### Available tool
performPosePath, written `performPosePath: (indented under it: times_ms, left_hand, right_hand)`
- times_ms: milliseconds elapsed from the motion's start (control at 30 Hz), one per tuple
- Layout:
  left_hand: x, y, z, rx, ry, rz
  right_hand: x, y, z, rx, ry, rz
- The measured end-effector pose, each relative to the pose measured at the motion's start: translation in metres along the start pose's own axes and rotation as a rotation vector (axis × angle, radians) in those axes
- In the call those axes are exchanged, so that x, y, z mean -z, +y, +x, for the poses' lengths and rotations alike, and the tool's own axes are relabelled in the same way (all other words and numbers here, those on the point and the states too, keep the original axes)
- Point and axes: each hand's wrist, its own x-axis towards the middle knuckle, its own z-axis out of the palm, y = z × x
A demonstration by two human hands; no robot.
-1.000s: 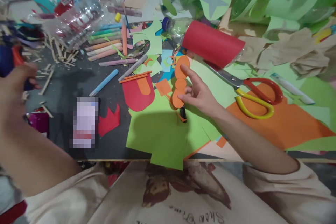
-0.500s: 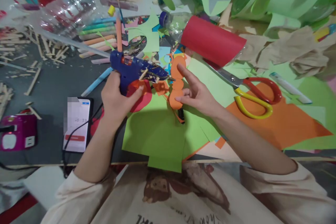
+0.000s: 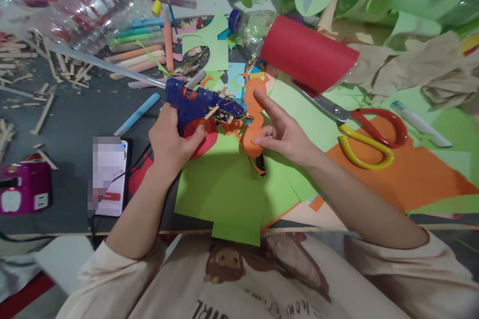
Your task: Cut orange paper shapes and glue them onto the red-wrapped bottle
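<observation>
My left hand is wrapped round the handle of a blue hot glue gun, with a long clear glue stick poking out of its back. Wood bits cling to the gun's front, and its nozzle is at the narrow waist of an orange paper cutout. My right hand holds this cutout between thumb and fingers, the index finger stretched along its upper lobe. A red paper circle lies partly hidden behind the gun. Green paper is spread below both hands.
Scissors with red and yellow handles lie right, on orange paper. A red-wrapped bottle lies behind. Left are a phone, a magenta box, markers and wood sticks. Clear bottles stand back left.
My left hand has moved the glue gun slightly right, bringing its nozzle onto the orange cutout's waist. The right hand keeps its hold, and the whole view has shifted a little.
</observation>
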Motion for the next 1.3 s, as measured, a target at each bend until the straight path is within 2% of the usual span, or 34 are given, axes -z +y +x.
performPosePath:
  times_ms: [200, 367, 633, 900, 1300]
  left_hand:
    - [-0.003, 0.002, 0.000, -0.055, 0.020, 0.011]
    - [-0.002, 0.000, -0.001, -0.020, 0.013, 0.025]
    - [-0.002, -0.004, -0.001, -0.042, -0.006, 0.033]
    - [0.001, 0.002, -0.003, -0.044, 0.135, 0.007]
    - [-0.003, -0.003, -0.004, -0.046, 0.028, 0.022]
  right_hand:
    - [0.000, -0.001, 0.001, -0.012, -0.018, 0.001]
    - [0.000, -0.003, 0.001, -0.016, -0.016, 0.005]
    - [0.001, 0.000, 0.000, 0.012, 0.001, -0.020]
    - [0.003, 0.005, 0.002, 0.050, 0.053, -0.004]
    - [0.003, 0.008, 0.002, 0.053, 0.046, -0.022]
